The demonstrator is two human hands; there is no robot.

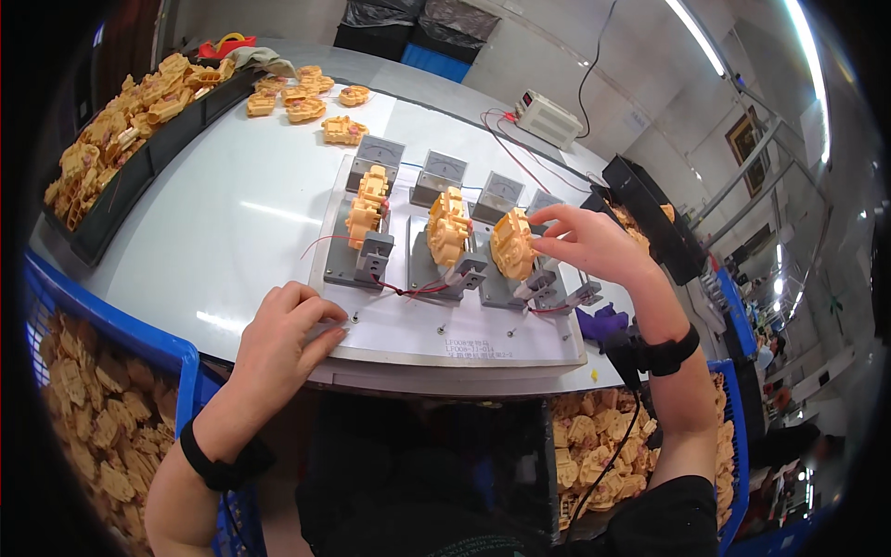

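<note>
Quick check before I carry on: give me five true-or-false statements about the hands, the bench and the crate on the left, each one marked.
1. The right hand is at the third yellow part from the left on the board. True.
2. The left hand grips a yellow part. False: it is by the board's front-left corner, with no yellow part in it.
3. The gauges stand nearer the person than the mounted parts. False: they stand behind them.
4. The blue crate on the left holds yellow parts. True.
5. The purple bundle lies left of the board. False: it lies to its right.

Bright overhead tubes (812, 74), tabletop (213, 269) glare
</note>
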